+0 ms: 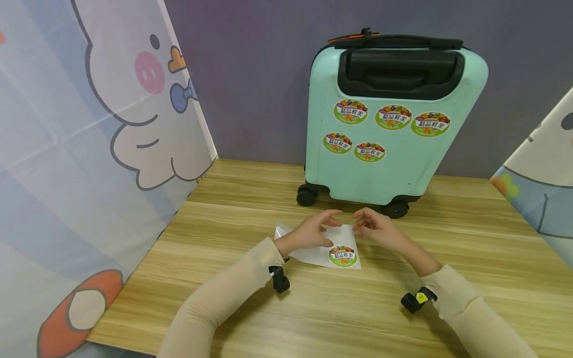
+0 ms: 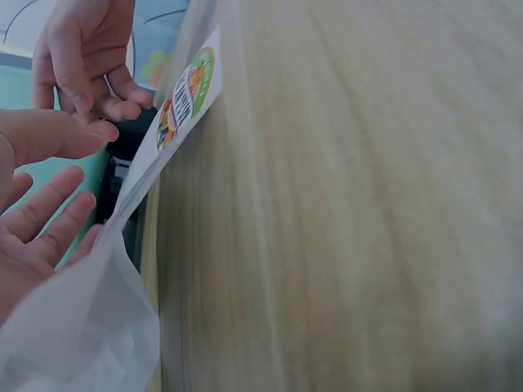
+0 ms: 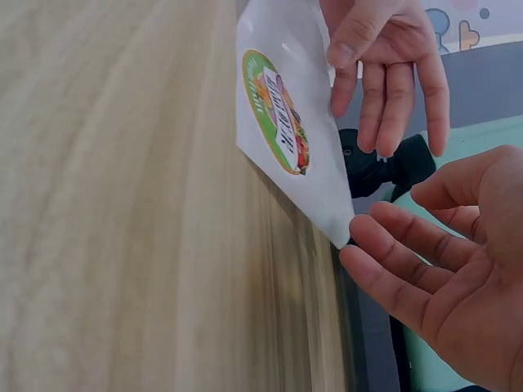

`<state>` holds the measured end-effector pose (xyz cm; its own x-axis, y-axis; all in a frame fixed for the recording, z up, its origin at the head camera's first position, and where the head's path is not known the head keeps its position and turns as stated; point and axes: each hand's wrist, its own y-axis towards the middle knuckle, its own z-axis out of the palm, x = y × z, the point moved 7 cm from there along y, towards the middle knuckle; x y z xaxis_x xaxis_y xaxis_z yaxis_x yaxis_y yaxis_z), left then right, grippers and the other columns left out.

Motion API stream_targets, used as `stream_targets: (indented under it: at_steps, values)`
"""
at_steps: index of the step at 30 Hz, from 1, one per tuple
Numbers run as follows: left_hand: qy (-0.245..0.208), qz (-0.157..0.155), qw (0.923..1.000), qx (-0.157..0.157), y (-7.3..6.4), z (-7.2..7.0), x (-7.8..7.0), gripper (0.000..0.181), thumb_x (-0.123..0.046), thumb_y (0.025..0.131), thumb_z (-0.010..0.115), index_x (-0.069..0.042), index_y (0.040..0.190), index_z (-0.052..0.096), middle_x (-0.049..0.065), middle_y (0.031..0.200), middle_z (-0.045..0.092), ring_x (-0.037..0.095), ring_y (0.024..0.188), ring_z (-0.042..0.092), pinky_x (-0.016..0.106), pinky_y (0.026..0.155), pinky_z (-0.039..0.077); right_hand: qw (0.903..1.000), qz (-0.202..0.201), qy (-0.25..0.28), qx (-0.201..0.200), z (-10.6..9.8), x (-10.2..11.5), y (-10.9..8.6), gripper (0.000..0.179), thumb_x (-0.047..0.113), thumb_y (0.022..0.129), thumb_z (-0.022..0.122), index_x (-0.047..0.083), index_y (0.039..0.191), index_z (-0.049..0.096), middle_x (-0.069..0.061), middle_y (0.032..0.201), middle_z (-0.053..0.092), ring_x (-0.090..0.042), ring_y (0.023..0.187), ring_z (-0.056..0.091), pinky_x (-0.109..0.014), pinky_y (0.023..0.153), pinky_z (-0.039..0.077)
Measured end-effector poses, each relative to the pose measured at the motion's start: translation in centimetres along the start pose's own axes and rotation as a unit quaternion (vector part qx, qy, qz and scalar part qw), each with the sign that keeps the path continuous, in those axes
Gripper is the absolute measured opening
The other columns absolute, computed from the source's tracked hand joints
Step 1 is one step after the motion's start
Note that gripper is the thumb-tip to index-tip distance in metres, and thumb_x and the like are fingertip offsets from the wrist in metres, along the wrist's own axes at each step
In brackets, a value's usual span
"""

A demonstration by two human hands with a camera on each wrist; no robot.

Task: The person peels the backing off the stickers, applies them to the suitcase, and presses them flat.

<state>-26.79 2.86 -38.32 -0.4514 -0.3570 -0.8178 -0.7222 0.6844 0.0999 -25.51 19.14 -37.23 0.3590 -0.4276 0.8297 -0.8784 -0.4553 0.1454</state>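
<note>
A white backing sheet (image 1: 309, 256) lies on the wooden table with its edges curling up. One oval fruit sticker (image 1: 343, 256), green-rimmed with Chinese lettering, remains visible near its right front corner. My left hand (image 1: 311, 232) hovers over the sheet, fingers spread and thumb apart, holding nothing visible. Just right of the sheet is my right hand (image 1: 377, 229); in the right wrist view its lower fingertips (image 3: 353, 255) are at the sheet's corner, and the thumb stands away from them. Behind both hands stands a mint-green suitcase (image 1: 358, 179) bearing several similar oval stickers (image 1: 393, 117).
The suitcase rests upright on black wheels (image 1: 306, 195), against a grey back panel (image 1: 250, 89). A cartoon-printed curtain (image 1: 112, 199) borders the wooden table (image 1: 250, 318) on the left, and another printed cloth (image 1: 555, 199) on the right. Each wrist carries a small black camera (image 1: 280, 280).
</note>
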Motion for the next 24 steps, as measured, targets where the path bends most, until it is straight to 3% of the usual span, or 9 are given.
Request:
stream_targets:
  at_steps: [7,13,24]
  values:
    - [0.098,0.008,0.9941,0.046,-0.6,1.3,-0.5,0.093,-0.003,0.079,0.084,-0.009,0.155,0.031,0.005,0.139,0.058,0.020,0.135,0.045,0.034,0.111,0.035,0.9997,0.017,-0.005,0.017,0.7,-0.1,-0.2,0.025,-0.002,0.097,0.057,-0.009,0.121,0.052,-0.022,0.102,0.064,-0.027,0.085,0.065,-0.033,0.071,0.057]
    - [0.111,-0.002,0.9909,0.076,-0.9,2.0,-0.2,0.104,-0.003,0.075,0.087,-0.015,0.158,0.025,0.006,0.144,0.053,0.020,0.136,0.043,0.033,0.108,0.037,0.9994,0.003,-0.018,0.030,1.3,0.2,-0.2,0.025,-0.005,0.096,0.055,-0.011,0.120,0.053,-0.022,0.100,0.065,-0.030,0.085,0.066,-0.034,0.070,0.058]
    - [0.141,-0.030,0.9829,0.115,-1.1,2.7,0.8,0.104,-0.014,0.075,0.089,-0.007,0.157,0.025,0.012,0.149,0.047,0.022,0.139,0.040,0.029,0.112,0.033,0.9985,-0.002,-0.021,0.051,1.9,0.2,-0.4,0.022,-0.007,0.096,0.054,-0.012,0.117,0.054,-0.020,0.097,0.065,-0.029,0.080,0.065,-0.036,0.068,0.057]
